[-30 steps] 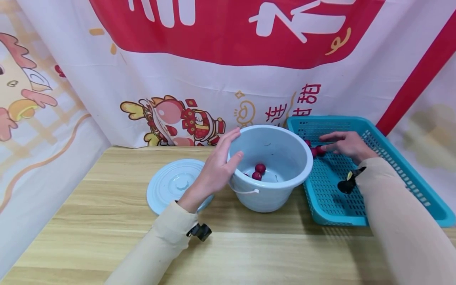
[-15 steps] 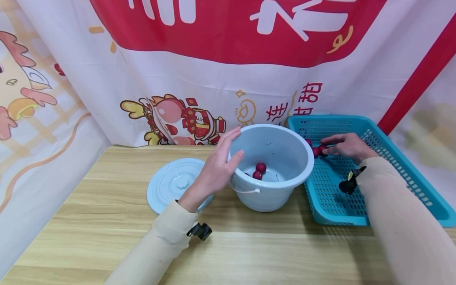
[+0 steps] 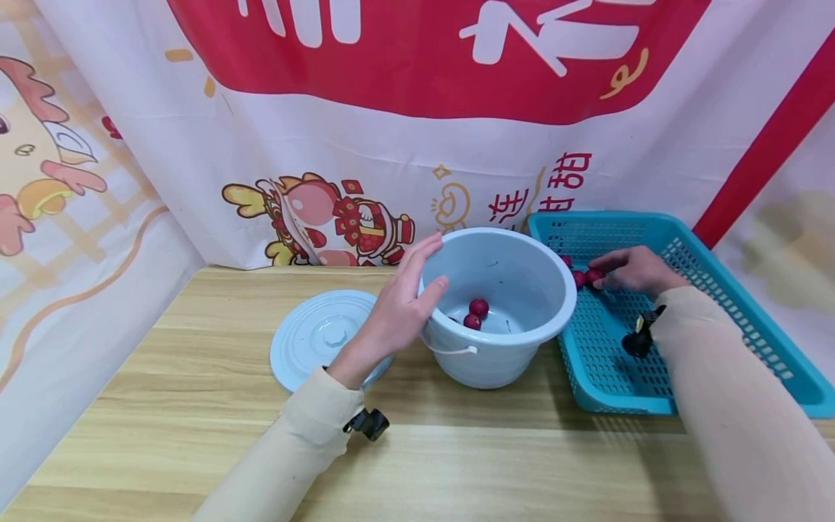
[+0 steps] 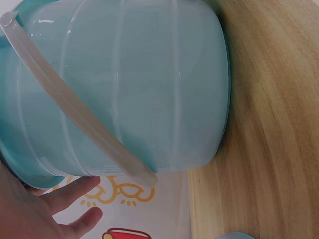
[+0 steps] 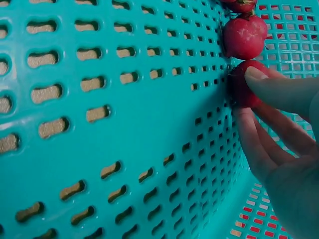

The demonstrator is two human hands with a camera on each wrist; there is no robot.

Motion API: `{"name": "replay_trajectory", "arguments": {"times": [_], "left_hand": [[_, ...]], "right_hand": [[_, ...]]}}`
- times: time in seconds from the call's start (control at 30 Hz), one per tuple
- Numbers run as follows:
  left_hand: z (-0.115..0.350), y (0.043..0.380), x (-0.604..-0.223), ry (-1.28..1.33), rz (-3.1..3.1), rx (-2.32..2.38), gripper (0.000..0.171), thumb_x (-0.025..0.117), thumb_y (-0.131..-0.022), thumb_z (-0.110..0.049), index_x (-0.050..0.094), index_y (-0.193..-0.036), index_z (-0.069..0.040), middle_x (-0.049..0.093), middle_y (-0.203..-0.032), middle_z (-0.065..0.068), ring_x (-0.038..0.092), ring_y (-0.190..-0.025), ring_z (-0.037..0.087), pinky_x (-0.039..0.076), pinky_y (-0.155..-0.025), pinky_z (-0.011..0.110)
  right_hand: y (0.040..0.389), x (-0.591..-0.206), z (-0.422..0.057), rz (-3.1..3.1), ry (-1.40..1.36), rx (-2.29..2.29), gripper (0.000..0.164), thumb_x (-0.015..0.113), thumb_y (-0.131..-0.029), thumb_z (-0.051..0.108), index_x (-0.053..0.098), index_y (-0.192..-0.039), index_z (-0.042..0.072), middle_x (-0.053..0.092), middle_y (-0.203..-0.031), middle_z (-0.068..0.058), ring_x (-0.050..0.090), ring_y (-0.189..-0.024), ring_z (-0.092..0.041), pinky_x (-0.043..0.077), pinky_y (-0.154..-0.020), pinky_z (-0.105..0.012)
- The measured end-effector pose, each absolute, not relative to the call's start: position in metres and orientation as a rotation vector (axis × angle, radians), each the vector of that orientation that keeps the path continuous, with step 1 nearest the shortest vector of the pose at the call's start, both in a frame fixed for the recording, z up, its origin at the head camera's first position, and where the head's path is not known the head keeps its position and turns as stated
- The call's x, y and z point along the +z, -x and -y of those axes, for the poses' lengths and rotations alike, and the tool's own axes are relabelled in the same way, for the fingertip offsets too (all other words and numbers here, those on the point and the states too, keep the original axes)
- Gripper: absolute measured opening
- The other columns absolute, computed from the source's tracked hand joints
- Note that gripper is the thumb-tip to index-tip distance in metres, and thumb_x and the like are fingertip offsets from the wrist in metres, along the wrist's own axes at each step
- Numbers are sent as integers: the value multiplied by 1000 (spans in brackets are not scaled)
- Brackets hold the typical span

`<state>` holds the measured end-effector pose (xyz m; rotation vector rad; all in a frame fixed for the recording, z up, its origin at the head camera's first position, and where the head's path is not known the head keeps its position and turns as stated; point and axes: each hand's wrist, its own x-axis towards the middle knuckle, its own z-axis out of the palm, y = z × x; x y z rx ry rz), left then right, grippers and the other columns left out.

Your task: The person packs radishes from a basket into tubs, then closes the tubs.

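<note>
A light blue bucket (image 3: 483, 362) stands upright, with a few red radishes (image 3: 479, 308) on its floor. My left hand (image 3: 399, 308) rests against the bucket's left rim, its fingers fairly straight. From the left wrist view, the bucket's side (image 4: 144, 84) and pale handle (image 4: 79, 112) fill much of the picture, fingers (image 4: 75, 194) beside the rim. Inside the teal basket (image 3: 620, 402), my right hand (image 3: 636, 272) pinches a radish (image 5: 244, 84) between thumb and fingers. That radish sits close to the basket's floor; more radishes (image 5: 245, 37) lie beside it.
A round light blue lid (image 3: 313, 337) lies on the wooden table (image 3: 417, 464), left of the bucket and partly behind my left arm. The basket stands close to the bucket's right. A printed cloth (image 3: 365, 138) hangs behind the table.
My right hand has moved slightly down onto a radish in the basket, and its fingers have closed around it. My left hand and the bucket look the same.
</note>
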<state>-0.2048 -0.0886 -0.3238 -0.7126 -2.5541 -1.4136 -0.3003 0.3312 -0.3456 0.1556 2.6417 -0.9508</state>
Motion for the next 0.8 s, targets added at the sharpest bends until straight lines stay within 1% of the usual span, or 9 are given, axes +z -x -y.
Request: {"name": "replay_trajectory", "arguments": {"times": [0.13, 0.27, 0.4, 0.57, 0.7, 0.8], "left_hand": [[89, 205, -324, 712, 2554, -1414, 66, 46, -106, -40, 34, -166, -18, 28, -176, -4, 30, -162, 21, 31, -129, 60], [88, 205, -324, 710, 2554, -1414, 65, 46, -105, -40, 34, -166, -19, 28, -176, -7, 30, -162, 20, 30, -129, 59], [88, 205, -324, 708, 2558, -1409, 65, 46, -106, -40, 34, -166, -19, 27, -175, -11, 29, -163, 19, 29, -130, 58], [89, 205, -324, 702, 2563, -1409, 65, 46, -106, -40, 33, -167, -20, 27, -175, -12, 29, -162, 19, 30, -130, 59], [89, 204, -324, 701, 2566, -1410, 65, 46, -106, -41, 33, -167, -20, 27, -175, -11, 29, -162, 19, 30, -130, 59], [89, 204, -323, 704, 2564, -1412, 65, 46, -106, -40, 33, -166, -20, 27, -175, -11, 29, -162, 19, 30, -130, 59]], "right_hand": [[300, -346, -331, -2680, -137, -921, 57, 66, -104, 21, 49, -155, -1, 47, -153, -35, 39, -138, -54, 45, -112, -71], [300, -344, -329, -2743, -153, -942, 58, 71, -102, 23, 52, -153, 3, 49, -153, -33, 37, -139, -56, 47, -109, -72], [299, -340, -325, -2774, -161, -1031, 60, 74, -100, 24, 53, -153, 6, 47, -155, -30, 32, -144, -56, 45, -109, -74], [299, -333, -320, -2810, -119, -1134, 63, 76, -99, 21, 52, -156, 8, 45, -158, -28, 30, -148, -53, 47, -109, -74], [299, -325, -315, -2847, -82, -1185, 66, 77, -98, 24, 51, -157, 10, 44, -160, -26, 31, -148, -51, 54, -105, -68], [297, -319, -310, -2866, -66, -1224, 65, 77, -98, 29, 53, -156, 12, 47, -158, -25, 34, -147, -49, 61, -98, -57]]}}
